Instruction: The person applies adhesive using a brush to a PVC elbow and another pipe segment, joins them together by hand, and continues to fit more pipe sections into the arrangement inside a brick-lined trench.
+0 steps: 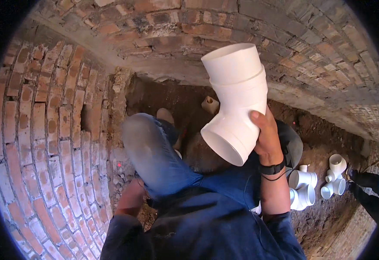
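My right hand [267, 134] is closed on a white plastic pipe elbow [241, 97], gripping its right side with the thumb on the near face. The elbow is raised above my lap, a little right of centre. One open end points up and away. The other wide mouth faces down and toward me, with its hollow inside showing. My left forearm [131, 197] reaches down beside my bent left knee. The fingers of my left hand are hidden there, so I cannot tell what they touch.
Several white pipe fittings [303, 178] lie on the dirt to my right, with a branched one [334, 175] farther out. Beyond my knees, a pipe end [210, 105] sticks out of the dug soil. Brick walls [46, 125] rise left and ahead. A person's dark-trousered leg [369, 184] stands far right.
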A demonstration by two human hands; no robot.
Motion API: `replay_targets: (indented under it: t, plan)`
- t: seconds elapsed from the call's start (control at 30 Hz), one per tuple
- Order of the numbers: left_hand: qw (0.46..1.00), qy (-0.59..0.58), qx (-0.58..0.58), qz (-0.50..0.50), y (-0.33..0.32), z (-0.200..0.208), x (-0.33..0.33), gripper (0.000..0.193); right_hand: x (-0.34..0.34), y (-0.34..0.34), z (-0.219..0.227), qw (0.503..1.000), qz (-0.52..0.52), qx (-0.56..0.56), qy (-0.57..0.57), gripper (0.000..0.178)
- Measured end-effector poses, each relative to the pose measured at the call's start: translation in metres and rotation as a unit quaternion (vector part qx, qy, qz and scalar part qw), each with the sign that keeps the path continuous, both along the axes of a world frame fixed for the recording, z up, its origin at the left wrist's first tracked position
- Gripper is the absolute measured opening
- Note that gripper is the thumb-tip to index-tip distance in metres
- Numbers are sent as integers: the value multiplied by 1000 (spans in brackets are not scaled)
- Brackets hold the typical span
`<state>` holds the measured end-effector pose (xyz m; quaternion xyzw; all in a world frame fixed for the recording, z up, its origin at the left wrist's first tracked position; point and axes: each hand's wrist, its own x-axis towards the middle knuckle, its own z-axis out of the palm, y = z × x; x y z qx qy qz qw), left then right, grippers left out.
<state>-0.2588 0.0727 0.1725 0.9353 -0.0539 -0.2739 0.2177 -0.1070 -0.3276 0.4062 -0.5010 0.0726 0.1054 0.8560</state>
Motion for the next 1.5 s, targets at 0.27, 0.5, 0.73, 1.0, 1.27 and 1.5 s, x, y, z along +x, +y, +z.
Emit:
replay_targets:
  t: [0.27, 0.5, 0.73, 1.0, 1.27, 1.5]
  plan:
    - [1000, 19, -4, -8, -1, 7, 5, 41, 5, 4, -1, 1000, -6, -15, 7, 83]
    - [998, 5, -32, 55, 28, 128, 30, 48, 3, -1, 1, 1000, 8, -27, 14, 80]
    - [943, -233, -97, 216, 50, 255, 42, 34, -6, -2, 8, 997, 73, 8, 26, 76]
    - [836, -352, -343, 242, 2, 309, 93, 39, -23, -3, 32, 987, 42, -146, -46, 89]
    - [786, -211, -541, 211, -9, 317, 127, 48, -33, -29, 41, 916, 31, -347, -199, 100]
    - [651, -88, -718, 230, -32, 335, 137, 51, -35, -26, 35, 918, 66, -342, -191, 101]
